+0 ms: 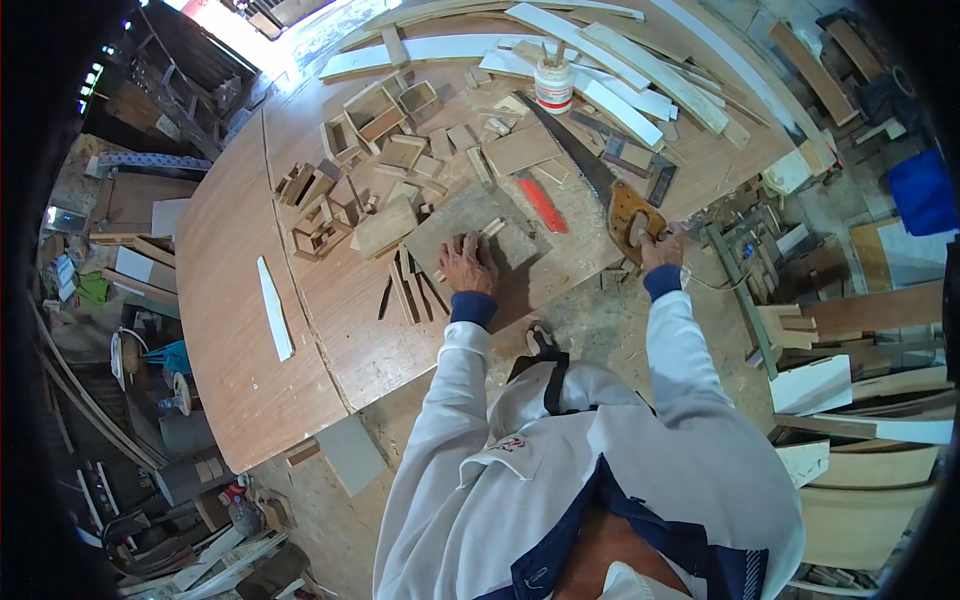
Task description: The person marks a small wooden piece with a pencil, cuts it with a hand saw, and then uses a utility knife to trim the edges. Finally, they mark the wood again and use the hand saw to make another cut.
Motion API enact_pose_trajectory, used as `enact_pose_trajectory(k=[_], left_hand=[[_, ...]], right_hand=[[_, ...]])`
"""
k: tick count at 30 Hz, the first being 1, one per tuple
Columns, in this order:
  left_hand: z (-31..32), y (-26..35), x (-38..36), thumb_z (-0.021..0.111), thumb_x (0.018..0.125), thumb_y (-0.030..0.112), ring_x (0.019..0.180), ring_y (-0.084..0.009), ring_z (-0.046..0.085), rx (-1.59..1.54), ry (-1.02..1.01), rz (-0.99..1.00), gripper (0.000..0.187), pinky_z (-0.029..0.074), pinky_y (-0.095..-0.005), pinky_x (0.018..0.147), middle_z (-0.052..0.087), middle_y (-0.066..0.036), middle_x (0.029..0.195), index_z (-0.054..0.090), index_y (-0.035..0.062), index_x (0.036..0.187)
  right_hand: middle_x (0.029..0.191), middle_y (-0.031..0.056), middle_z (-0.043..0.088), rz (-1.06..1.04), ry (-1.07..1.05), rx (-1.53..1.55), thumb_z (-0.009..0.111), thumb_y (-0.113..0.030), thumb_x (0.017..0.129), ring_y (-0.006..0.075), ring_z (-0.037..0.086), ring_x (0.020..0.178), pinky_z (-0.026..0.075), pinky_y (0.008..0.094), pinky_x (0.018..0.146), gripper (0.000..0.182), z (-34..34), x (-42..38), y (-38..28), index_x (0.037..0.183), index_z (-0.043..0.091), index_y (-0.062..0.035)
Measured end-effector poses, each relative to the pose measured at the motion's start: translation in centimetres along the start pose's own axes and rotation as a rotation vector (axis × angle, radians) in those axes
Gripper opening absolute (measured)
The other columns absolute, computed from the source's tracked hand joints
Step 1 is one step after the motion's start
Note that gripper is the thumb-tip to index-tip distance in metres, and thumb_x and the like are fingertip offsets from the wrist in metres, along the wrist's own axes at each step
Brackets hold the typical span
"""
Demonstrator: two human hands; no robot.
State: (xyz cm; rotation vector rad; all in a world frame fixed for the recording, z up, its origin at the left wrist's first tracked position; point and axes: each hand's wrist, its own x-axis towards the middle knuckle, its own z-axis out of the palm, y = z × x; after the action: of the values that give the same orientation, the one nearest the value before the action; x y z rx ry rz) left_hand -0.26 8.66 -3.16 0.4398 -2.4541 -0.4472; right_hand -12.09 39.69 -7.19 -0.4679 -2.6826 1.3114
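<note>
My left hand presses down on a flat grey-brown board with its fingers bent over a thin wooden stick. One end of the stick shows past the fingertips; the middle is hidden under the palm. My right hand is closed around the yellow-brown wooden handle of a handsaw. The saw's dark blade points away to the upper left across the bench, apart from the stick. A flat red object lies between the board and the saw.
The large wooden table carries small box-like wooden frames, offcuts and dark thin sticks. A white tub, a try square and long white strips lie farther back. Stacked boards stand at right.
</note>
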Motion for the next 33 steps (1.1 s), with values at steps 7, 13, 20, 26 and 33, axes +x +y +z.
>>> enact_pose_trajectory(k=[7, 13, 20, 26, 33], left_hand=[[0.6, -0.6, -0.2, 0.056, 0.085, 0.022, 0.095, -0.0376, 0.051, 0.019, -0.008, 0.032, 0.021, 0.038, -0.0474, 0.087, 0.057, -0.014, 0.099, 0.063, 0.0105, 0.101], [0.6, -0.6, -0.4, 0.055, 0.084, 0.021, 0.097, -0.0395, 0.050, 0.059, 0.005, 0.013, 0.022, 0.038, -0.0492, 0.087, 0.056, -0.014, 0.103, 0.063, 0.0114, 0.103], [1.4, -1.4, -0.6, 0.058, 0.082, 0.022, 0.098, -0.0389, 0.050, 0.093, 0.008, 0.009, 0.025, 0.039, -0.0487, 0.086, 0.057, -0.014, 0.105, 0.064, 0.0115, 0.104], [0.9, -0.7, -0.4, 0.059, 0.081, 0.023, 0.100, -0.0367, 0.049, 0.080, -0.037, -0.051, 0.025, 0.039, -0.0485, 0.085, 0.055, -0.012, 0.106, 0.064, 0.0129, 0.103], [2.5, -1.0, -0.2, 0.058, 0.081, 0.022, 0.103, -0.0336, 0.048, 0.073, -0.057, 0.004, 0.027, 0.038, -0.0481, 0.085, 0.053, -0.010, 0.110, 0.062, 0.0146, 0.107]], right_hand=[[0.101, 0.0191, 0.064, 0.073, -0.043, 0.117, 0.074, -0.019, 0.069, 0.0284, 0.063, 0.090, 0.050, 0.0347, 0.082, 0.055, -2.0, -0.7, -3.7, 0.112, 0.052, 0.0075], [0.089, 0.0171, 0.064, -0.027, -0.072, 0.308, 0.067, -0.019, 0.072, 0.0265, 0.063, 0.083, 0.048, 0.0355, 0.077, 0.037, -0.6, -2.2, -3.5, 0.099, 0.057, 0.0034], [0.081, 0.0150, 0.060, -0.445, -0.112, 0.255, 0.072, -0.019, 0.076, 0.0300, 0.061, 0.072, 0.049, 0.0377, 0.069, 0.033, -0.7, -4.8, -7.6, 0.097, 0.051, -0.0028], [0.093, 0.0176, 0.065, -0.349, -0.146, 0.389, 0.070, -0.023, 0.080, 0.0283, 0.065, 0.080, 0.051, 0.0363, 0.073, 0.039, -0.3, -5.7, -8.7, 0.111, 0.058, -0.0039], [0.096, 0.0172, 0.066, -0.475, -0.107, 0.371, 0.067, -0.017, 0.083, 0.0263, 0.067, 0.081, 0.051, 0.0332, 0.072, 0.038, -4.9, -9.8, -8.6, 0.117, 0.058, -0.0028]])
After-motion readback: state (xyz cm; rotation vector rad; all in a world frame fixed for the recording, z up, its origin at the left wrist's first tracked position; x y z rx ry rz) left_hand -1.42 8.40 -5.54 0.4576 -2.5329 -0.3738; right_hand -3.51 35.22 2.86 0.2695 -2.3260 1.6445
